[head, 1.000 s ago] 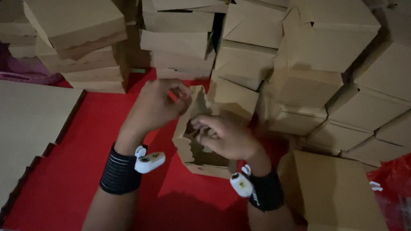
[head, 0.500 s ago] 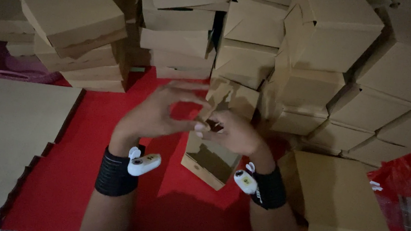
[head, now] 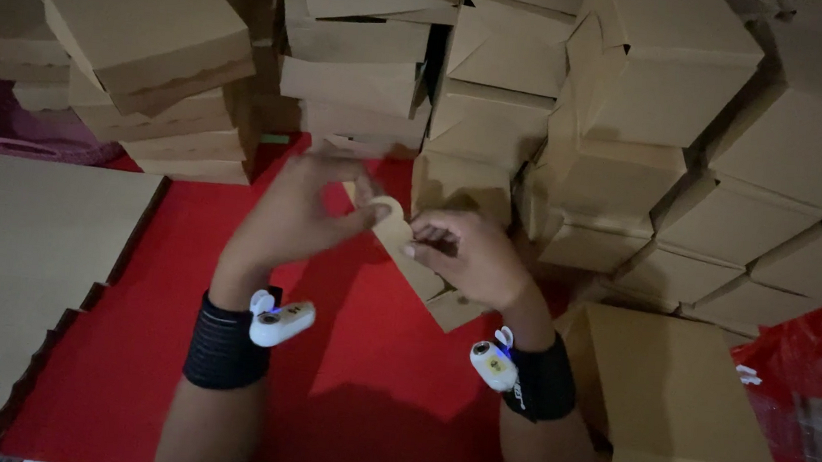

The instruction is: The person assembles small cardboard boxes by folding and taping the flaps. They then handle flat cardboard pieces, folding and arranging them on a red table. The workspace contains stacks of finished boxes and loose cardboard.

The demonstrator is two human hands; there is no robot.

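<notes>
We had lifted the flat brown cardboard box piece [head: 409, 256] higher than before, left hand [head: 297, 212] and right hand [head: 469, 257] both pinching it above the red surface [head: 357, 377].

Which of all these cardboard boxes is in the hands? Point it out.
The small unfinished box over the red cloth, pinched between the left hand and right hand; all the others sit stacked or flat, untouched.

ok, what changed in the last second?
The cardboard box piece was lifted off the red surface and turned, from low and partly open to held up between both hands. The left hand shifted from its top edge to pinching its flap; the right hand kept its grip. Box stacks and flat sheets unchanged.
</notes>
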